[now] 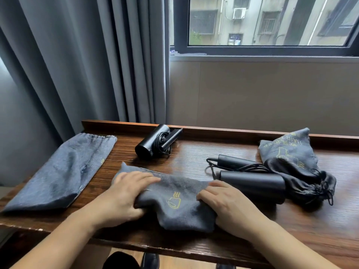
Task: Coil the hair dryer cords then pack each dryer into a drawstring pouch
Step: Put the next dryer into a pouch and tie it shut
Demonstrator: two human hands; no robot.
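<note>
A grey drawstring pouch point(178, 202) with a yellow emblem lies flat near the table's front edge. My left hand point(124, 193) holds its left part, fingers over the top and thumb tucked under the cloth. My right hand point(223, 200) grips its right edge. A black hair dryer point(252, 183) lies just right of the pouch, its cord point(233, 166) bunched behind it. A second black dryer point(155, 141) with its cord wound on it sits at the back. Another grey pouch point(60, 171) lies flat at the left. A filled pouch point(297, 164) rests at the right.
The wooden table point(194, 152) has a raised rim along the back. Grey curtains point(77, 65) hang behind the left side, and a window point(272, 26) sits above a beige wall. Dark shoes show on the floor below the front edge.
</note>
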